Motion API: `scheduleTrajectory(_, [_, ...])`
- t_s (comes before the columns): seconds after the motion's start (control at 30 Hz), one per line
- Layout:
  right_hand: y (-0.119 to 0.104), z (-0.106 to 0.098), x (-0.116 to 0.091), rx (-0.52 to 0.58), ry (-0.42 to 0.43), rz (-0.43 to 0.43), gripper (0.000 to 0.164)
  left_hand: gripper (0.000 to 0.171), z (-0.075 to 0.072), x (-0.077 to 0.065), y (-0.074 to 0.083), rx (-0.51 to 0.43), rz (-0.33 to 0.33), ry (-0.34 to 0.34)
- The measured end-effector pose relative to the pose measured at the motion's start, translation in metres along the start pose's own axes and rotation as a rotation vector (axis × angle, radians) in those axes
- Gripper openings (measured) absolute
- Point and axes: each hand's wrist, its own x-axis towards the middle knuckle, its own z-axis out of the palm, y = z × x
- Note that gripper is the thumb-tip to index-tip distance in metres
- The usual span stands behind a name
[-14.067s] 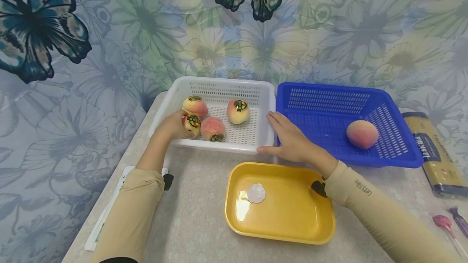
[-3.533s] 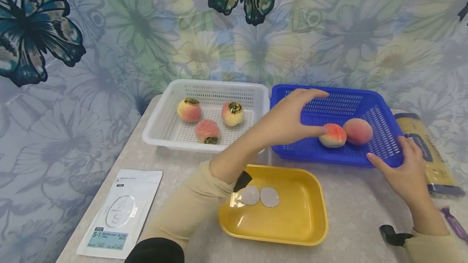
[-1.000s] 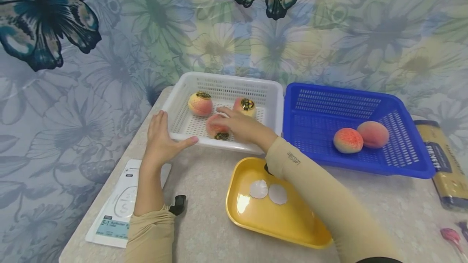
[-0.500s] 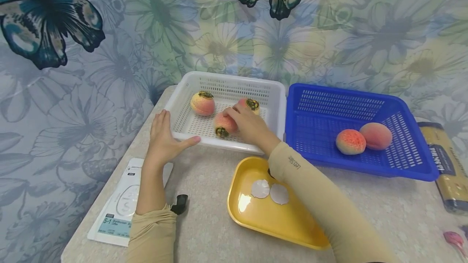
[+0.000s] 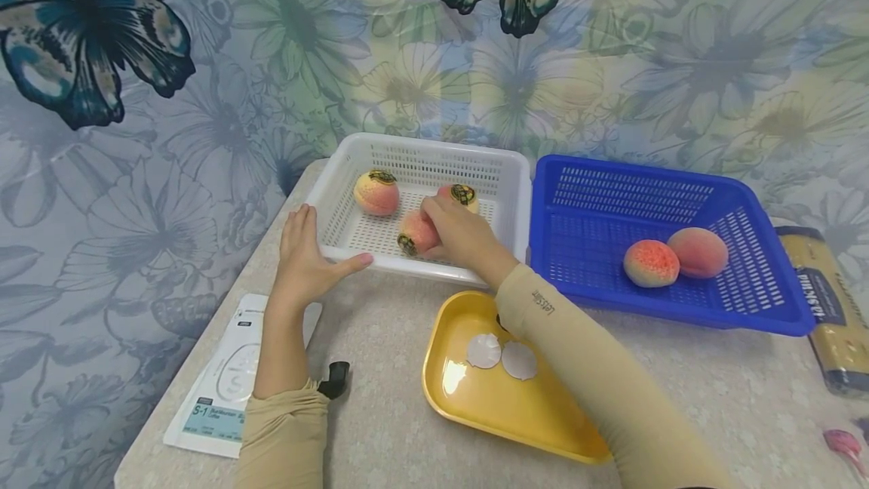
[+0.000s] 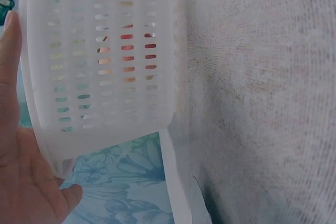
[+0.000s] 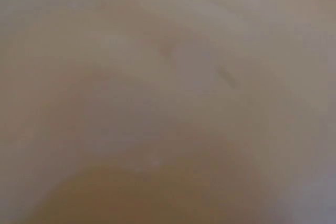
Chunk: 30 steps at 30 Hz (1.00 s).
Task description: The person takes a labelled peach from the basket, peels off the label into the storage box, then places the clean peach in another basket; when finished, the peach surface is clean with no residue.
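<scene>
In the head view a white slotted basket (image 5: 498,210) holds 3 peaches with black-and-gold stickers. My right hand (image 5: 465,236) reaches in and grips the front peach (image 5: 416,231), whose sticker faces front left. Behind the fingers sits another peach (image 5: 467,196), partly covered; a third peach (image 5: 376,193) lies at the left. My left hand (image 5: 303,266) rests at the basket's front left corner, fingers straight and thumb spread along the rim. The left wrist view shows that hand (image 6: 26,182) beside the slotted wall (image 6: 105,93). The right wrist view is a blur.
A blue basket (image 5: 577,247) with a reddish peach (image 5: 652,263) and a pinker peach (image 5: 698,252) adjoins on the right. In front, the yellow tray (image 5: 468,429) holds two pale discs (image 5: 483,351). A white pouch (image 5: 217,391), a gold packet (image 5: 824,308) and a pink lollipop (image 5: 844,442) lie around.
One peach has gone from the white basket to the blue one, and a second disc lies in the tray. My right hand has taken hold of the front peach and turned it.
</scene>
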Motion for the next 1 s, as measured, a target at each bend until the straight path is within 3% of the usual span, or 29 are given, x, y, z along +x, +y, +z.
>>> scheduleTrajectory(0.2, [0.002,-0.001,-0.002,-0.002,-0.063,-0.017,0.071,0.128,-0.001,0.0,0.002,-0.001,0.01,0.006])
scheduleTrajectory(0.5, [0.004,-0.003,-0.006,0.053,-0.034,-0.094,0.072,0.129,-0.001,0.0,0.003,-0.004,0.007,0.003])
scheduleTrajectory(0.83, [0.001,-0.021,-0.019,0.32,0.021,-0.007,0.08,0.129,-0.001,-0.002,0.001,0.003,-0.004,-0.002])
scheduleTrajectory(1.0, [0.002,-0.037,-0.033,0.428,0.052,-0.043,0.081,0.128,-0.002,0.0,0.001,0.03,0.004,0.002])
